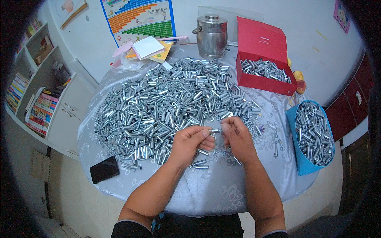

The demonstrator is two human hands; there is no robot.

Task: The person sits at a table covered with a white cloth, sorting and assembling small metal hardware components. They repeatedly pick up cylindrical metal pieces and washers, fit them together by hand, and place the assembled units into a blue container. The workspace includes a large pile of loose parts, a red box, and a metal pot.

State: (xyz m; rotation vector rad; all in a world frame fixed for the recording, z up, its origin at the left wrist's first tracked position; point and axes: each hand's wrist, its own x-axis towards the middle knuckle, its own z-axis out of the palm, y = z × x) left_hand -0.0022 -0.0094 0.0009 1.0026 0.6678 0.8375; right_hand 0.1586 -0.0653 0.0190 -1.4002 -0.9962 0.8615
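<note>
both hands meet over the tabletop (222, 190): left hand (189, 143) and right hand (238, 137) pinched together on one small metal sleeve (214, 130) (held just above the loose pile (166, 103)). a slipped pinch could drop it among lookalikes.

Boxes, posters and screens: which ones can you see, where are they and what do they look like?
Red box: far right of table, lid up, metal tubes inside.
Blue container: right table edge, full of tubes.
Phone: near left table edge, flat, dark screen.
Chart poster: wall behind table, orange, green and blue bands.
Pink picture: wall, upper right.
</note>
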